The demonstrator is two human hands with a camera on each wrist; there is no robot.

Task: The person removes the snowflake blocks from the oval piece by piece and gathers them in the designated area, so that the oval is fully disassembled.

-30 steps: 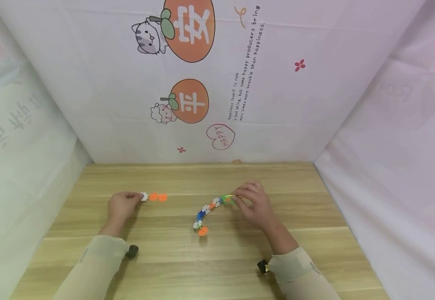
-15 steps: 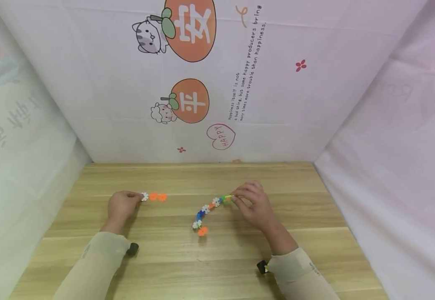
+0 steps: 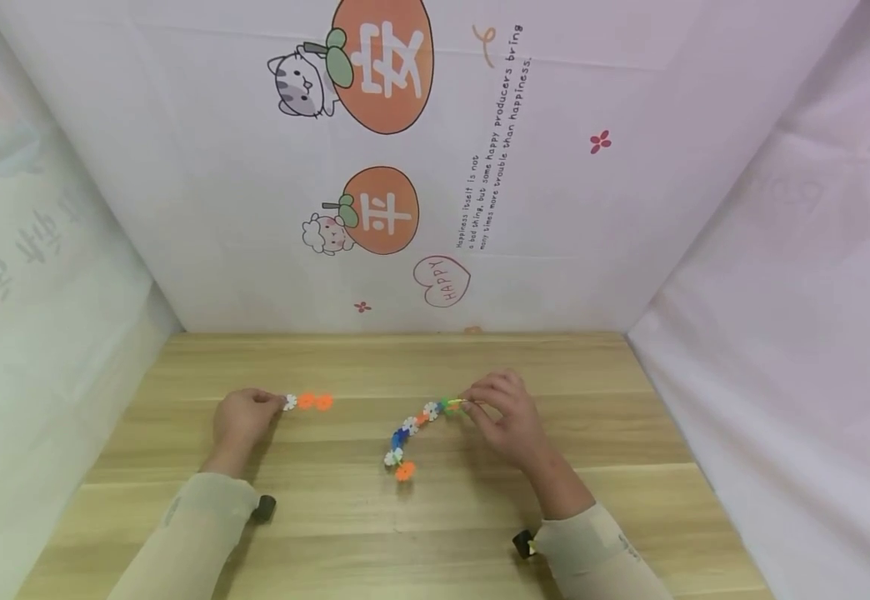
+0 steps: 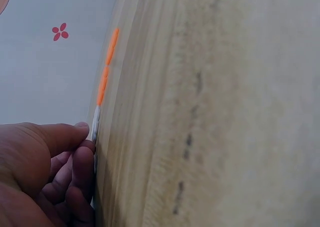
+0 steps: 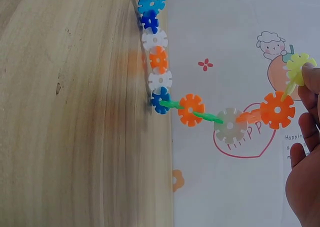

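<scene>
My left hand (image 3: 243, 423) pinches the edge of a white notched snowflake disc (image 3: 290, 402) between thumb and fingers, low over the table. Two orange snowflake discs (image 4: 107, 67) continue in a row from the white one, flat near the tabletop. With thumb and fingertips, my right hand (image 3: 508, 421) holds the yellow snowflake disc (image 5: 299, 67) at one end of a long snowflake-disc chain (image 3: 409, 426). Orange, green, blue and white discs interlock along it. From the held end, raised above the table, the chain curves toward the person and ends in an orange disc (image 3: 404, 472).
Both hands work over a wood-grain table (image 3: 345, 533). White printed cloth (image 3: 540, 275) stands along the table's back edge, and more cloth (image 3: 750, 333) hangs at either side. A small black block (image 3: 264, 508) sits at each sleeve cuff.
The head view has tilted slightly, so everything appears a little lower in it. Both hands keep their holds, and the discs and chain stay almost in place.
</scene>
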